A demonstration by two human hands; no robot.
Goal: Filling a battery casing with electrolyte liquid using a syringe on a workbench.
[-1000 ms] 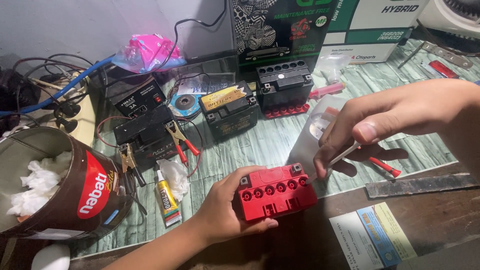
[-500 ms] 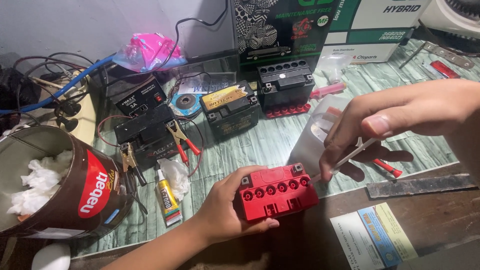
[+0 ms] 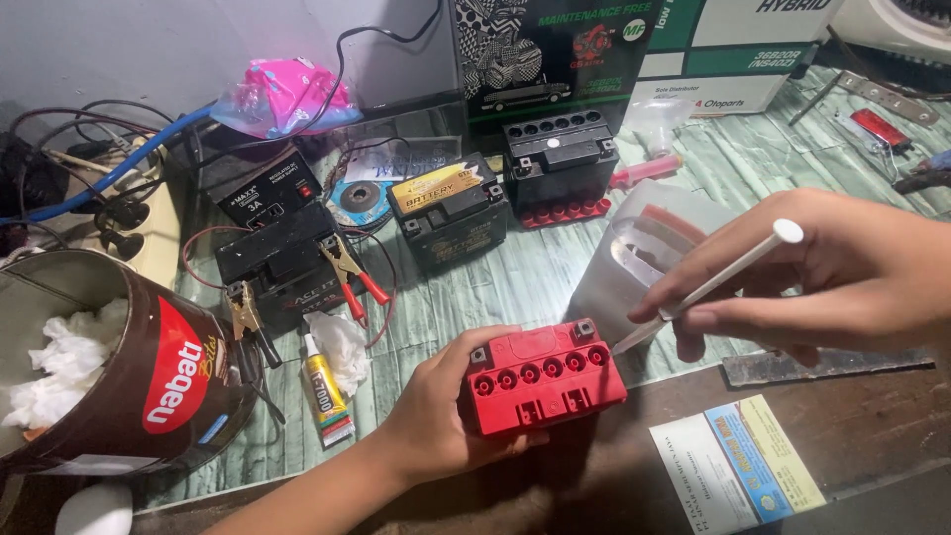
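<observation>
Green patterned sheeting covers most of the desk [image 3: 495, 282], with a bare dark wooden strip along its near edge. On that strip sits a small red battery [image 3: 544, 375], its top showing a row of six round openings. The left hand [image 3: 436, 421] grasps the battery from its left side, thumb on the top edge and fingers curled underneath, so its grip is clamped on the battery. The right hand [image 3: 822, 272] comes in from the right, its fingers pinched together around a thin white stick [image 3: 708, 285]. The stick slants down to the left, its lower tip just beside the battery's upper right corner; whether it touches cannot be told.

Behind the stick stands a translucent plastic container [image 3: 634, 260]. Farther back are two black batteries [image 3: 451, 210], the left one with a yellow label, and printed cardboard boxes [image 3: 634, 50] against the wall. To the left lies a black charger box [image 3: 263, 203] with red and black clamp leads [image 3: 347, 272], a tube of glue [image 3: 325, 386], and a brown tin [image 3: 149, 376] holding white tissue. A printed paper slip [image 3: 738, 466] lies at the near right.
</observation>
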